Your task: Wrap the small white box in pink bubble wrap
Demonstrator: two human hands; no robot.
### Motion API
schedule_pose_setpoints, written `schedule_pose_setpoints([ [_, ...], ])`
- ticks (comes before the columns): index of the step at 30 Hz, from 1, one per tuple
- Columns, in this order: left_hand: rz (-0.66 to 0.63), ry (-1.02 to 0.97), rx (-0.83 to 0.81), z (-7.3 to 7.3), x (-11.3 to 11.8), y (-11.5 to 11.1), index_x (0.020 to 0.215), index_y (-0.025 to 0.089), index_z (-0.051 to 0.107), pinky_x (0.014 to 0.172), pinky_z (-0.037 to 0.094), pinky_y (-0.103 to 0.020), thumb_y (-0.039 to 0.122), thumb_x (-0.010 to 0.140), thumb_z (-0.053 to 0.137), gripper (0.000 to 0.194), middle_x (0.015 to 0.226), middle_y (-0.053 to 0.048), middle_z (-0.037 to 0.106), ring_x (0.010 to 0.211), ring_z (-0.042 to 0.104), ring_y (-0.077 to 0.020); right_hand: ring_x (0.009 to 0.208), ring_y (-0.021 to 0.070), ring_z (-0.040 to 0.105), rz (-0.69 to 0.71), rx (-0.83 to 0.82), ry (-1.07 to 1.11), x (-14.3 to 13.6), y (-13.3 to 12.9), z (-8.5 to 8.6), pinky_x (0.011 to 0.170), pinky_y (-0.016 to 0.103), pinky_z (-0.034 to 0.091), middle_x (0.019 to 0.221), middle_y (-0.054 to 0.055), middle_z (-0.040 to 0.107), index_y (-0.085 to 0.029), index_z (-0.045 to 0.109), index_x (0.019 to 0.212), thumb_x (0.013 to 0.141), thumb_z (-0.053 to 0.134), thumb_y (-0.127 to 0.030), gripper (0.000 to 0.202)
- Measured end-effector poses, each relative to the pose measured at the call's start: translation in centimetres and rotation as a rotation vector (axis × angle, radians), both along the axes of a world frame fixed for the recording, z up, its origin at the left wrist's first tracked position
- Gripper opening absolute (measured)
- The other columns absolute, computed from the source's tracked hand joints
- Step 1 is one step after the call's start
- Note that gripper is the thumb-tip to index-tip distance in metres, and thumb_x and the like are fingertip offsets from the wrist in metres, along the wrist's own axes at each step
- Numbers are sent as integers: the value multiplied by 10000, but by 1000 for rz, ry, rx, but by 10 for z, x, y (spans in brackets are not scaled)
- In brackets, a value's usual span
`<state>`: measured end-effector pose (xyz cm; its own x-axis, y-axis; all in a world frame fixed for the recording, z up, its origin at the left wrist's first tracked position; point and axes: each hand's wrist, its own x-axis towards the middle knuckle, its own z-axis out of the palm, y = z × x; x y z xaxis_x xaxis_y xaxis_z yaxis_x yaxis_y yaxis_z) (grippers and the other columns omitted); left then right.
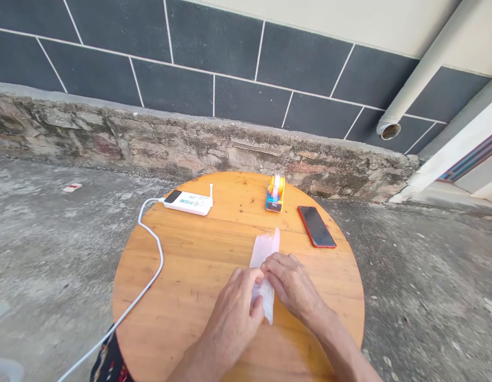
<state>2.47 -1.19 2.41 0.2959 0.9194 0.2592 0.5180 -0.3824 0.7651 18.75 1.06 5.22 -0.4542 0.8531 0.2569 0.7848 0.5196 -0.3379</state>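
Observation:
A pinkish-white, thin strip [265, 249] that looks like bubble wrap lies lengthwise on the round wooden table [198, 249]. My left hand [240, 302] curls over its left edge, with the thumb low on the near part. From the other side my right hand [289, 281] grips the middle of the strip, its fingers bent and pressed together. The fingertips of both hands meet over the strip; whether something small lies between them is hidden.
Beyond the hands stands a yellow-and-blue tape dispenser [275, 195]. A red-edged phone [316, 227] lies to the right. At the back left a white power bank [189, 202] trails a white cable [160, 246] over the table edge. A stone-based wall [170, 140] runs behind.

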Motion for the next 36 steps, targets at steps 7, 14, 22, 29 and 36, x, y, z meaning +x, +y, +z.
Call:
schedule_pose_setpoints([
  [7,-92,28,39,12,-2,-1,948,242,577,824,485,-335,-8,694,431,386,982,-26,613,965,562,-208,754,124,557,43,-91,19,0,10,4,697,239,384,787,-14,608,-207,616,792,884,478,-78,210],
  [14,-82,89,120,10,1,-4,998,235,612,849,514,-321,-25,705,414,439,1105,-53,569,1004,573,-197,801,152,583,-17,-158,71,-3,11,4,726,262,412,828,-9,654,-224,627,845,868,507,-105,170],
  [22,-128,199,152,11,1,0,860,207,633,859,506,-346,-24,736,435,329,1118,-31,608,995,557,-211,825,167,592,-23,-135,143,-2,8,-7,759,294,416,853,-2,667,-227,633,871,873,481,-108,193],
  [29,-154,208,124,9,0,2,879,209,628,802,500,-346,-32,739,425,345,1021,-25,622,936,538,-210,800,163,598,-54,-46,233,13,5,-4,747,302,429,846,11,660,-221,610,919,907,429,-131,202],
  [36,-154,148,139,4,-1,4,865,211,623,770,484,-327,-50,723,418,361,977,-18,606,902,526,-197,886,191,584,-26,-16,208,21,5,-12,786,330,445,953,53,647,-212,612,985,909,425,-135,216],
])
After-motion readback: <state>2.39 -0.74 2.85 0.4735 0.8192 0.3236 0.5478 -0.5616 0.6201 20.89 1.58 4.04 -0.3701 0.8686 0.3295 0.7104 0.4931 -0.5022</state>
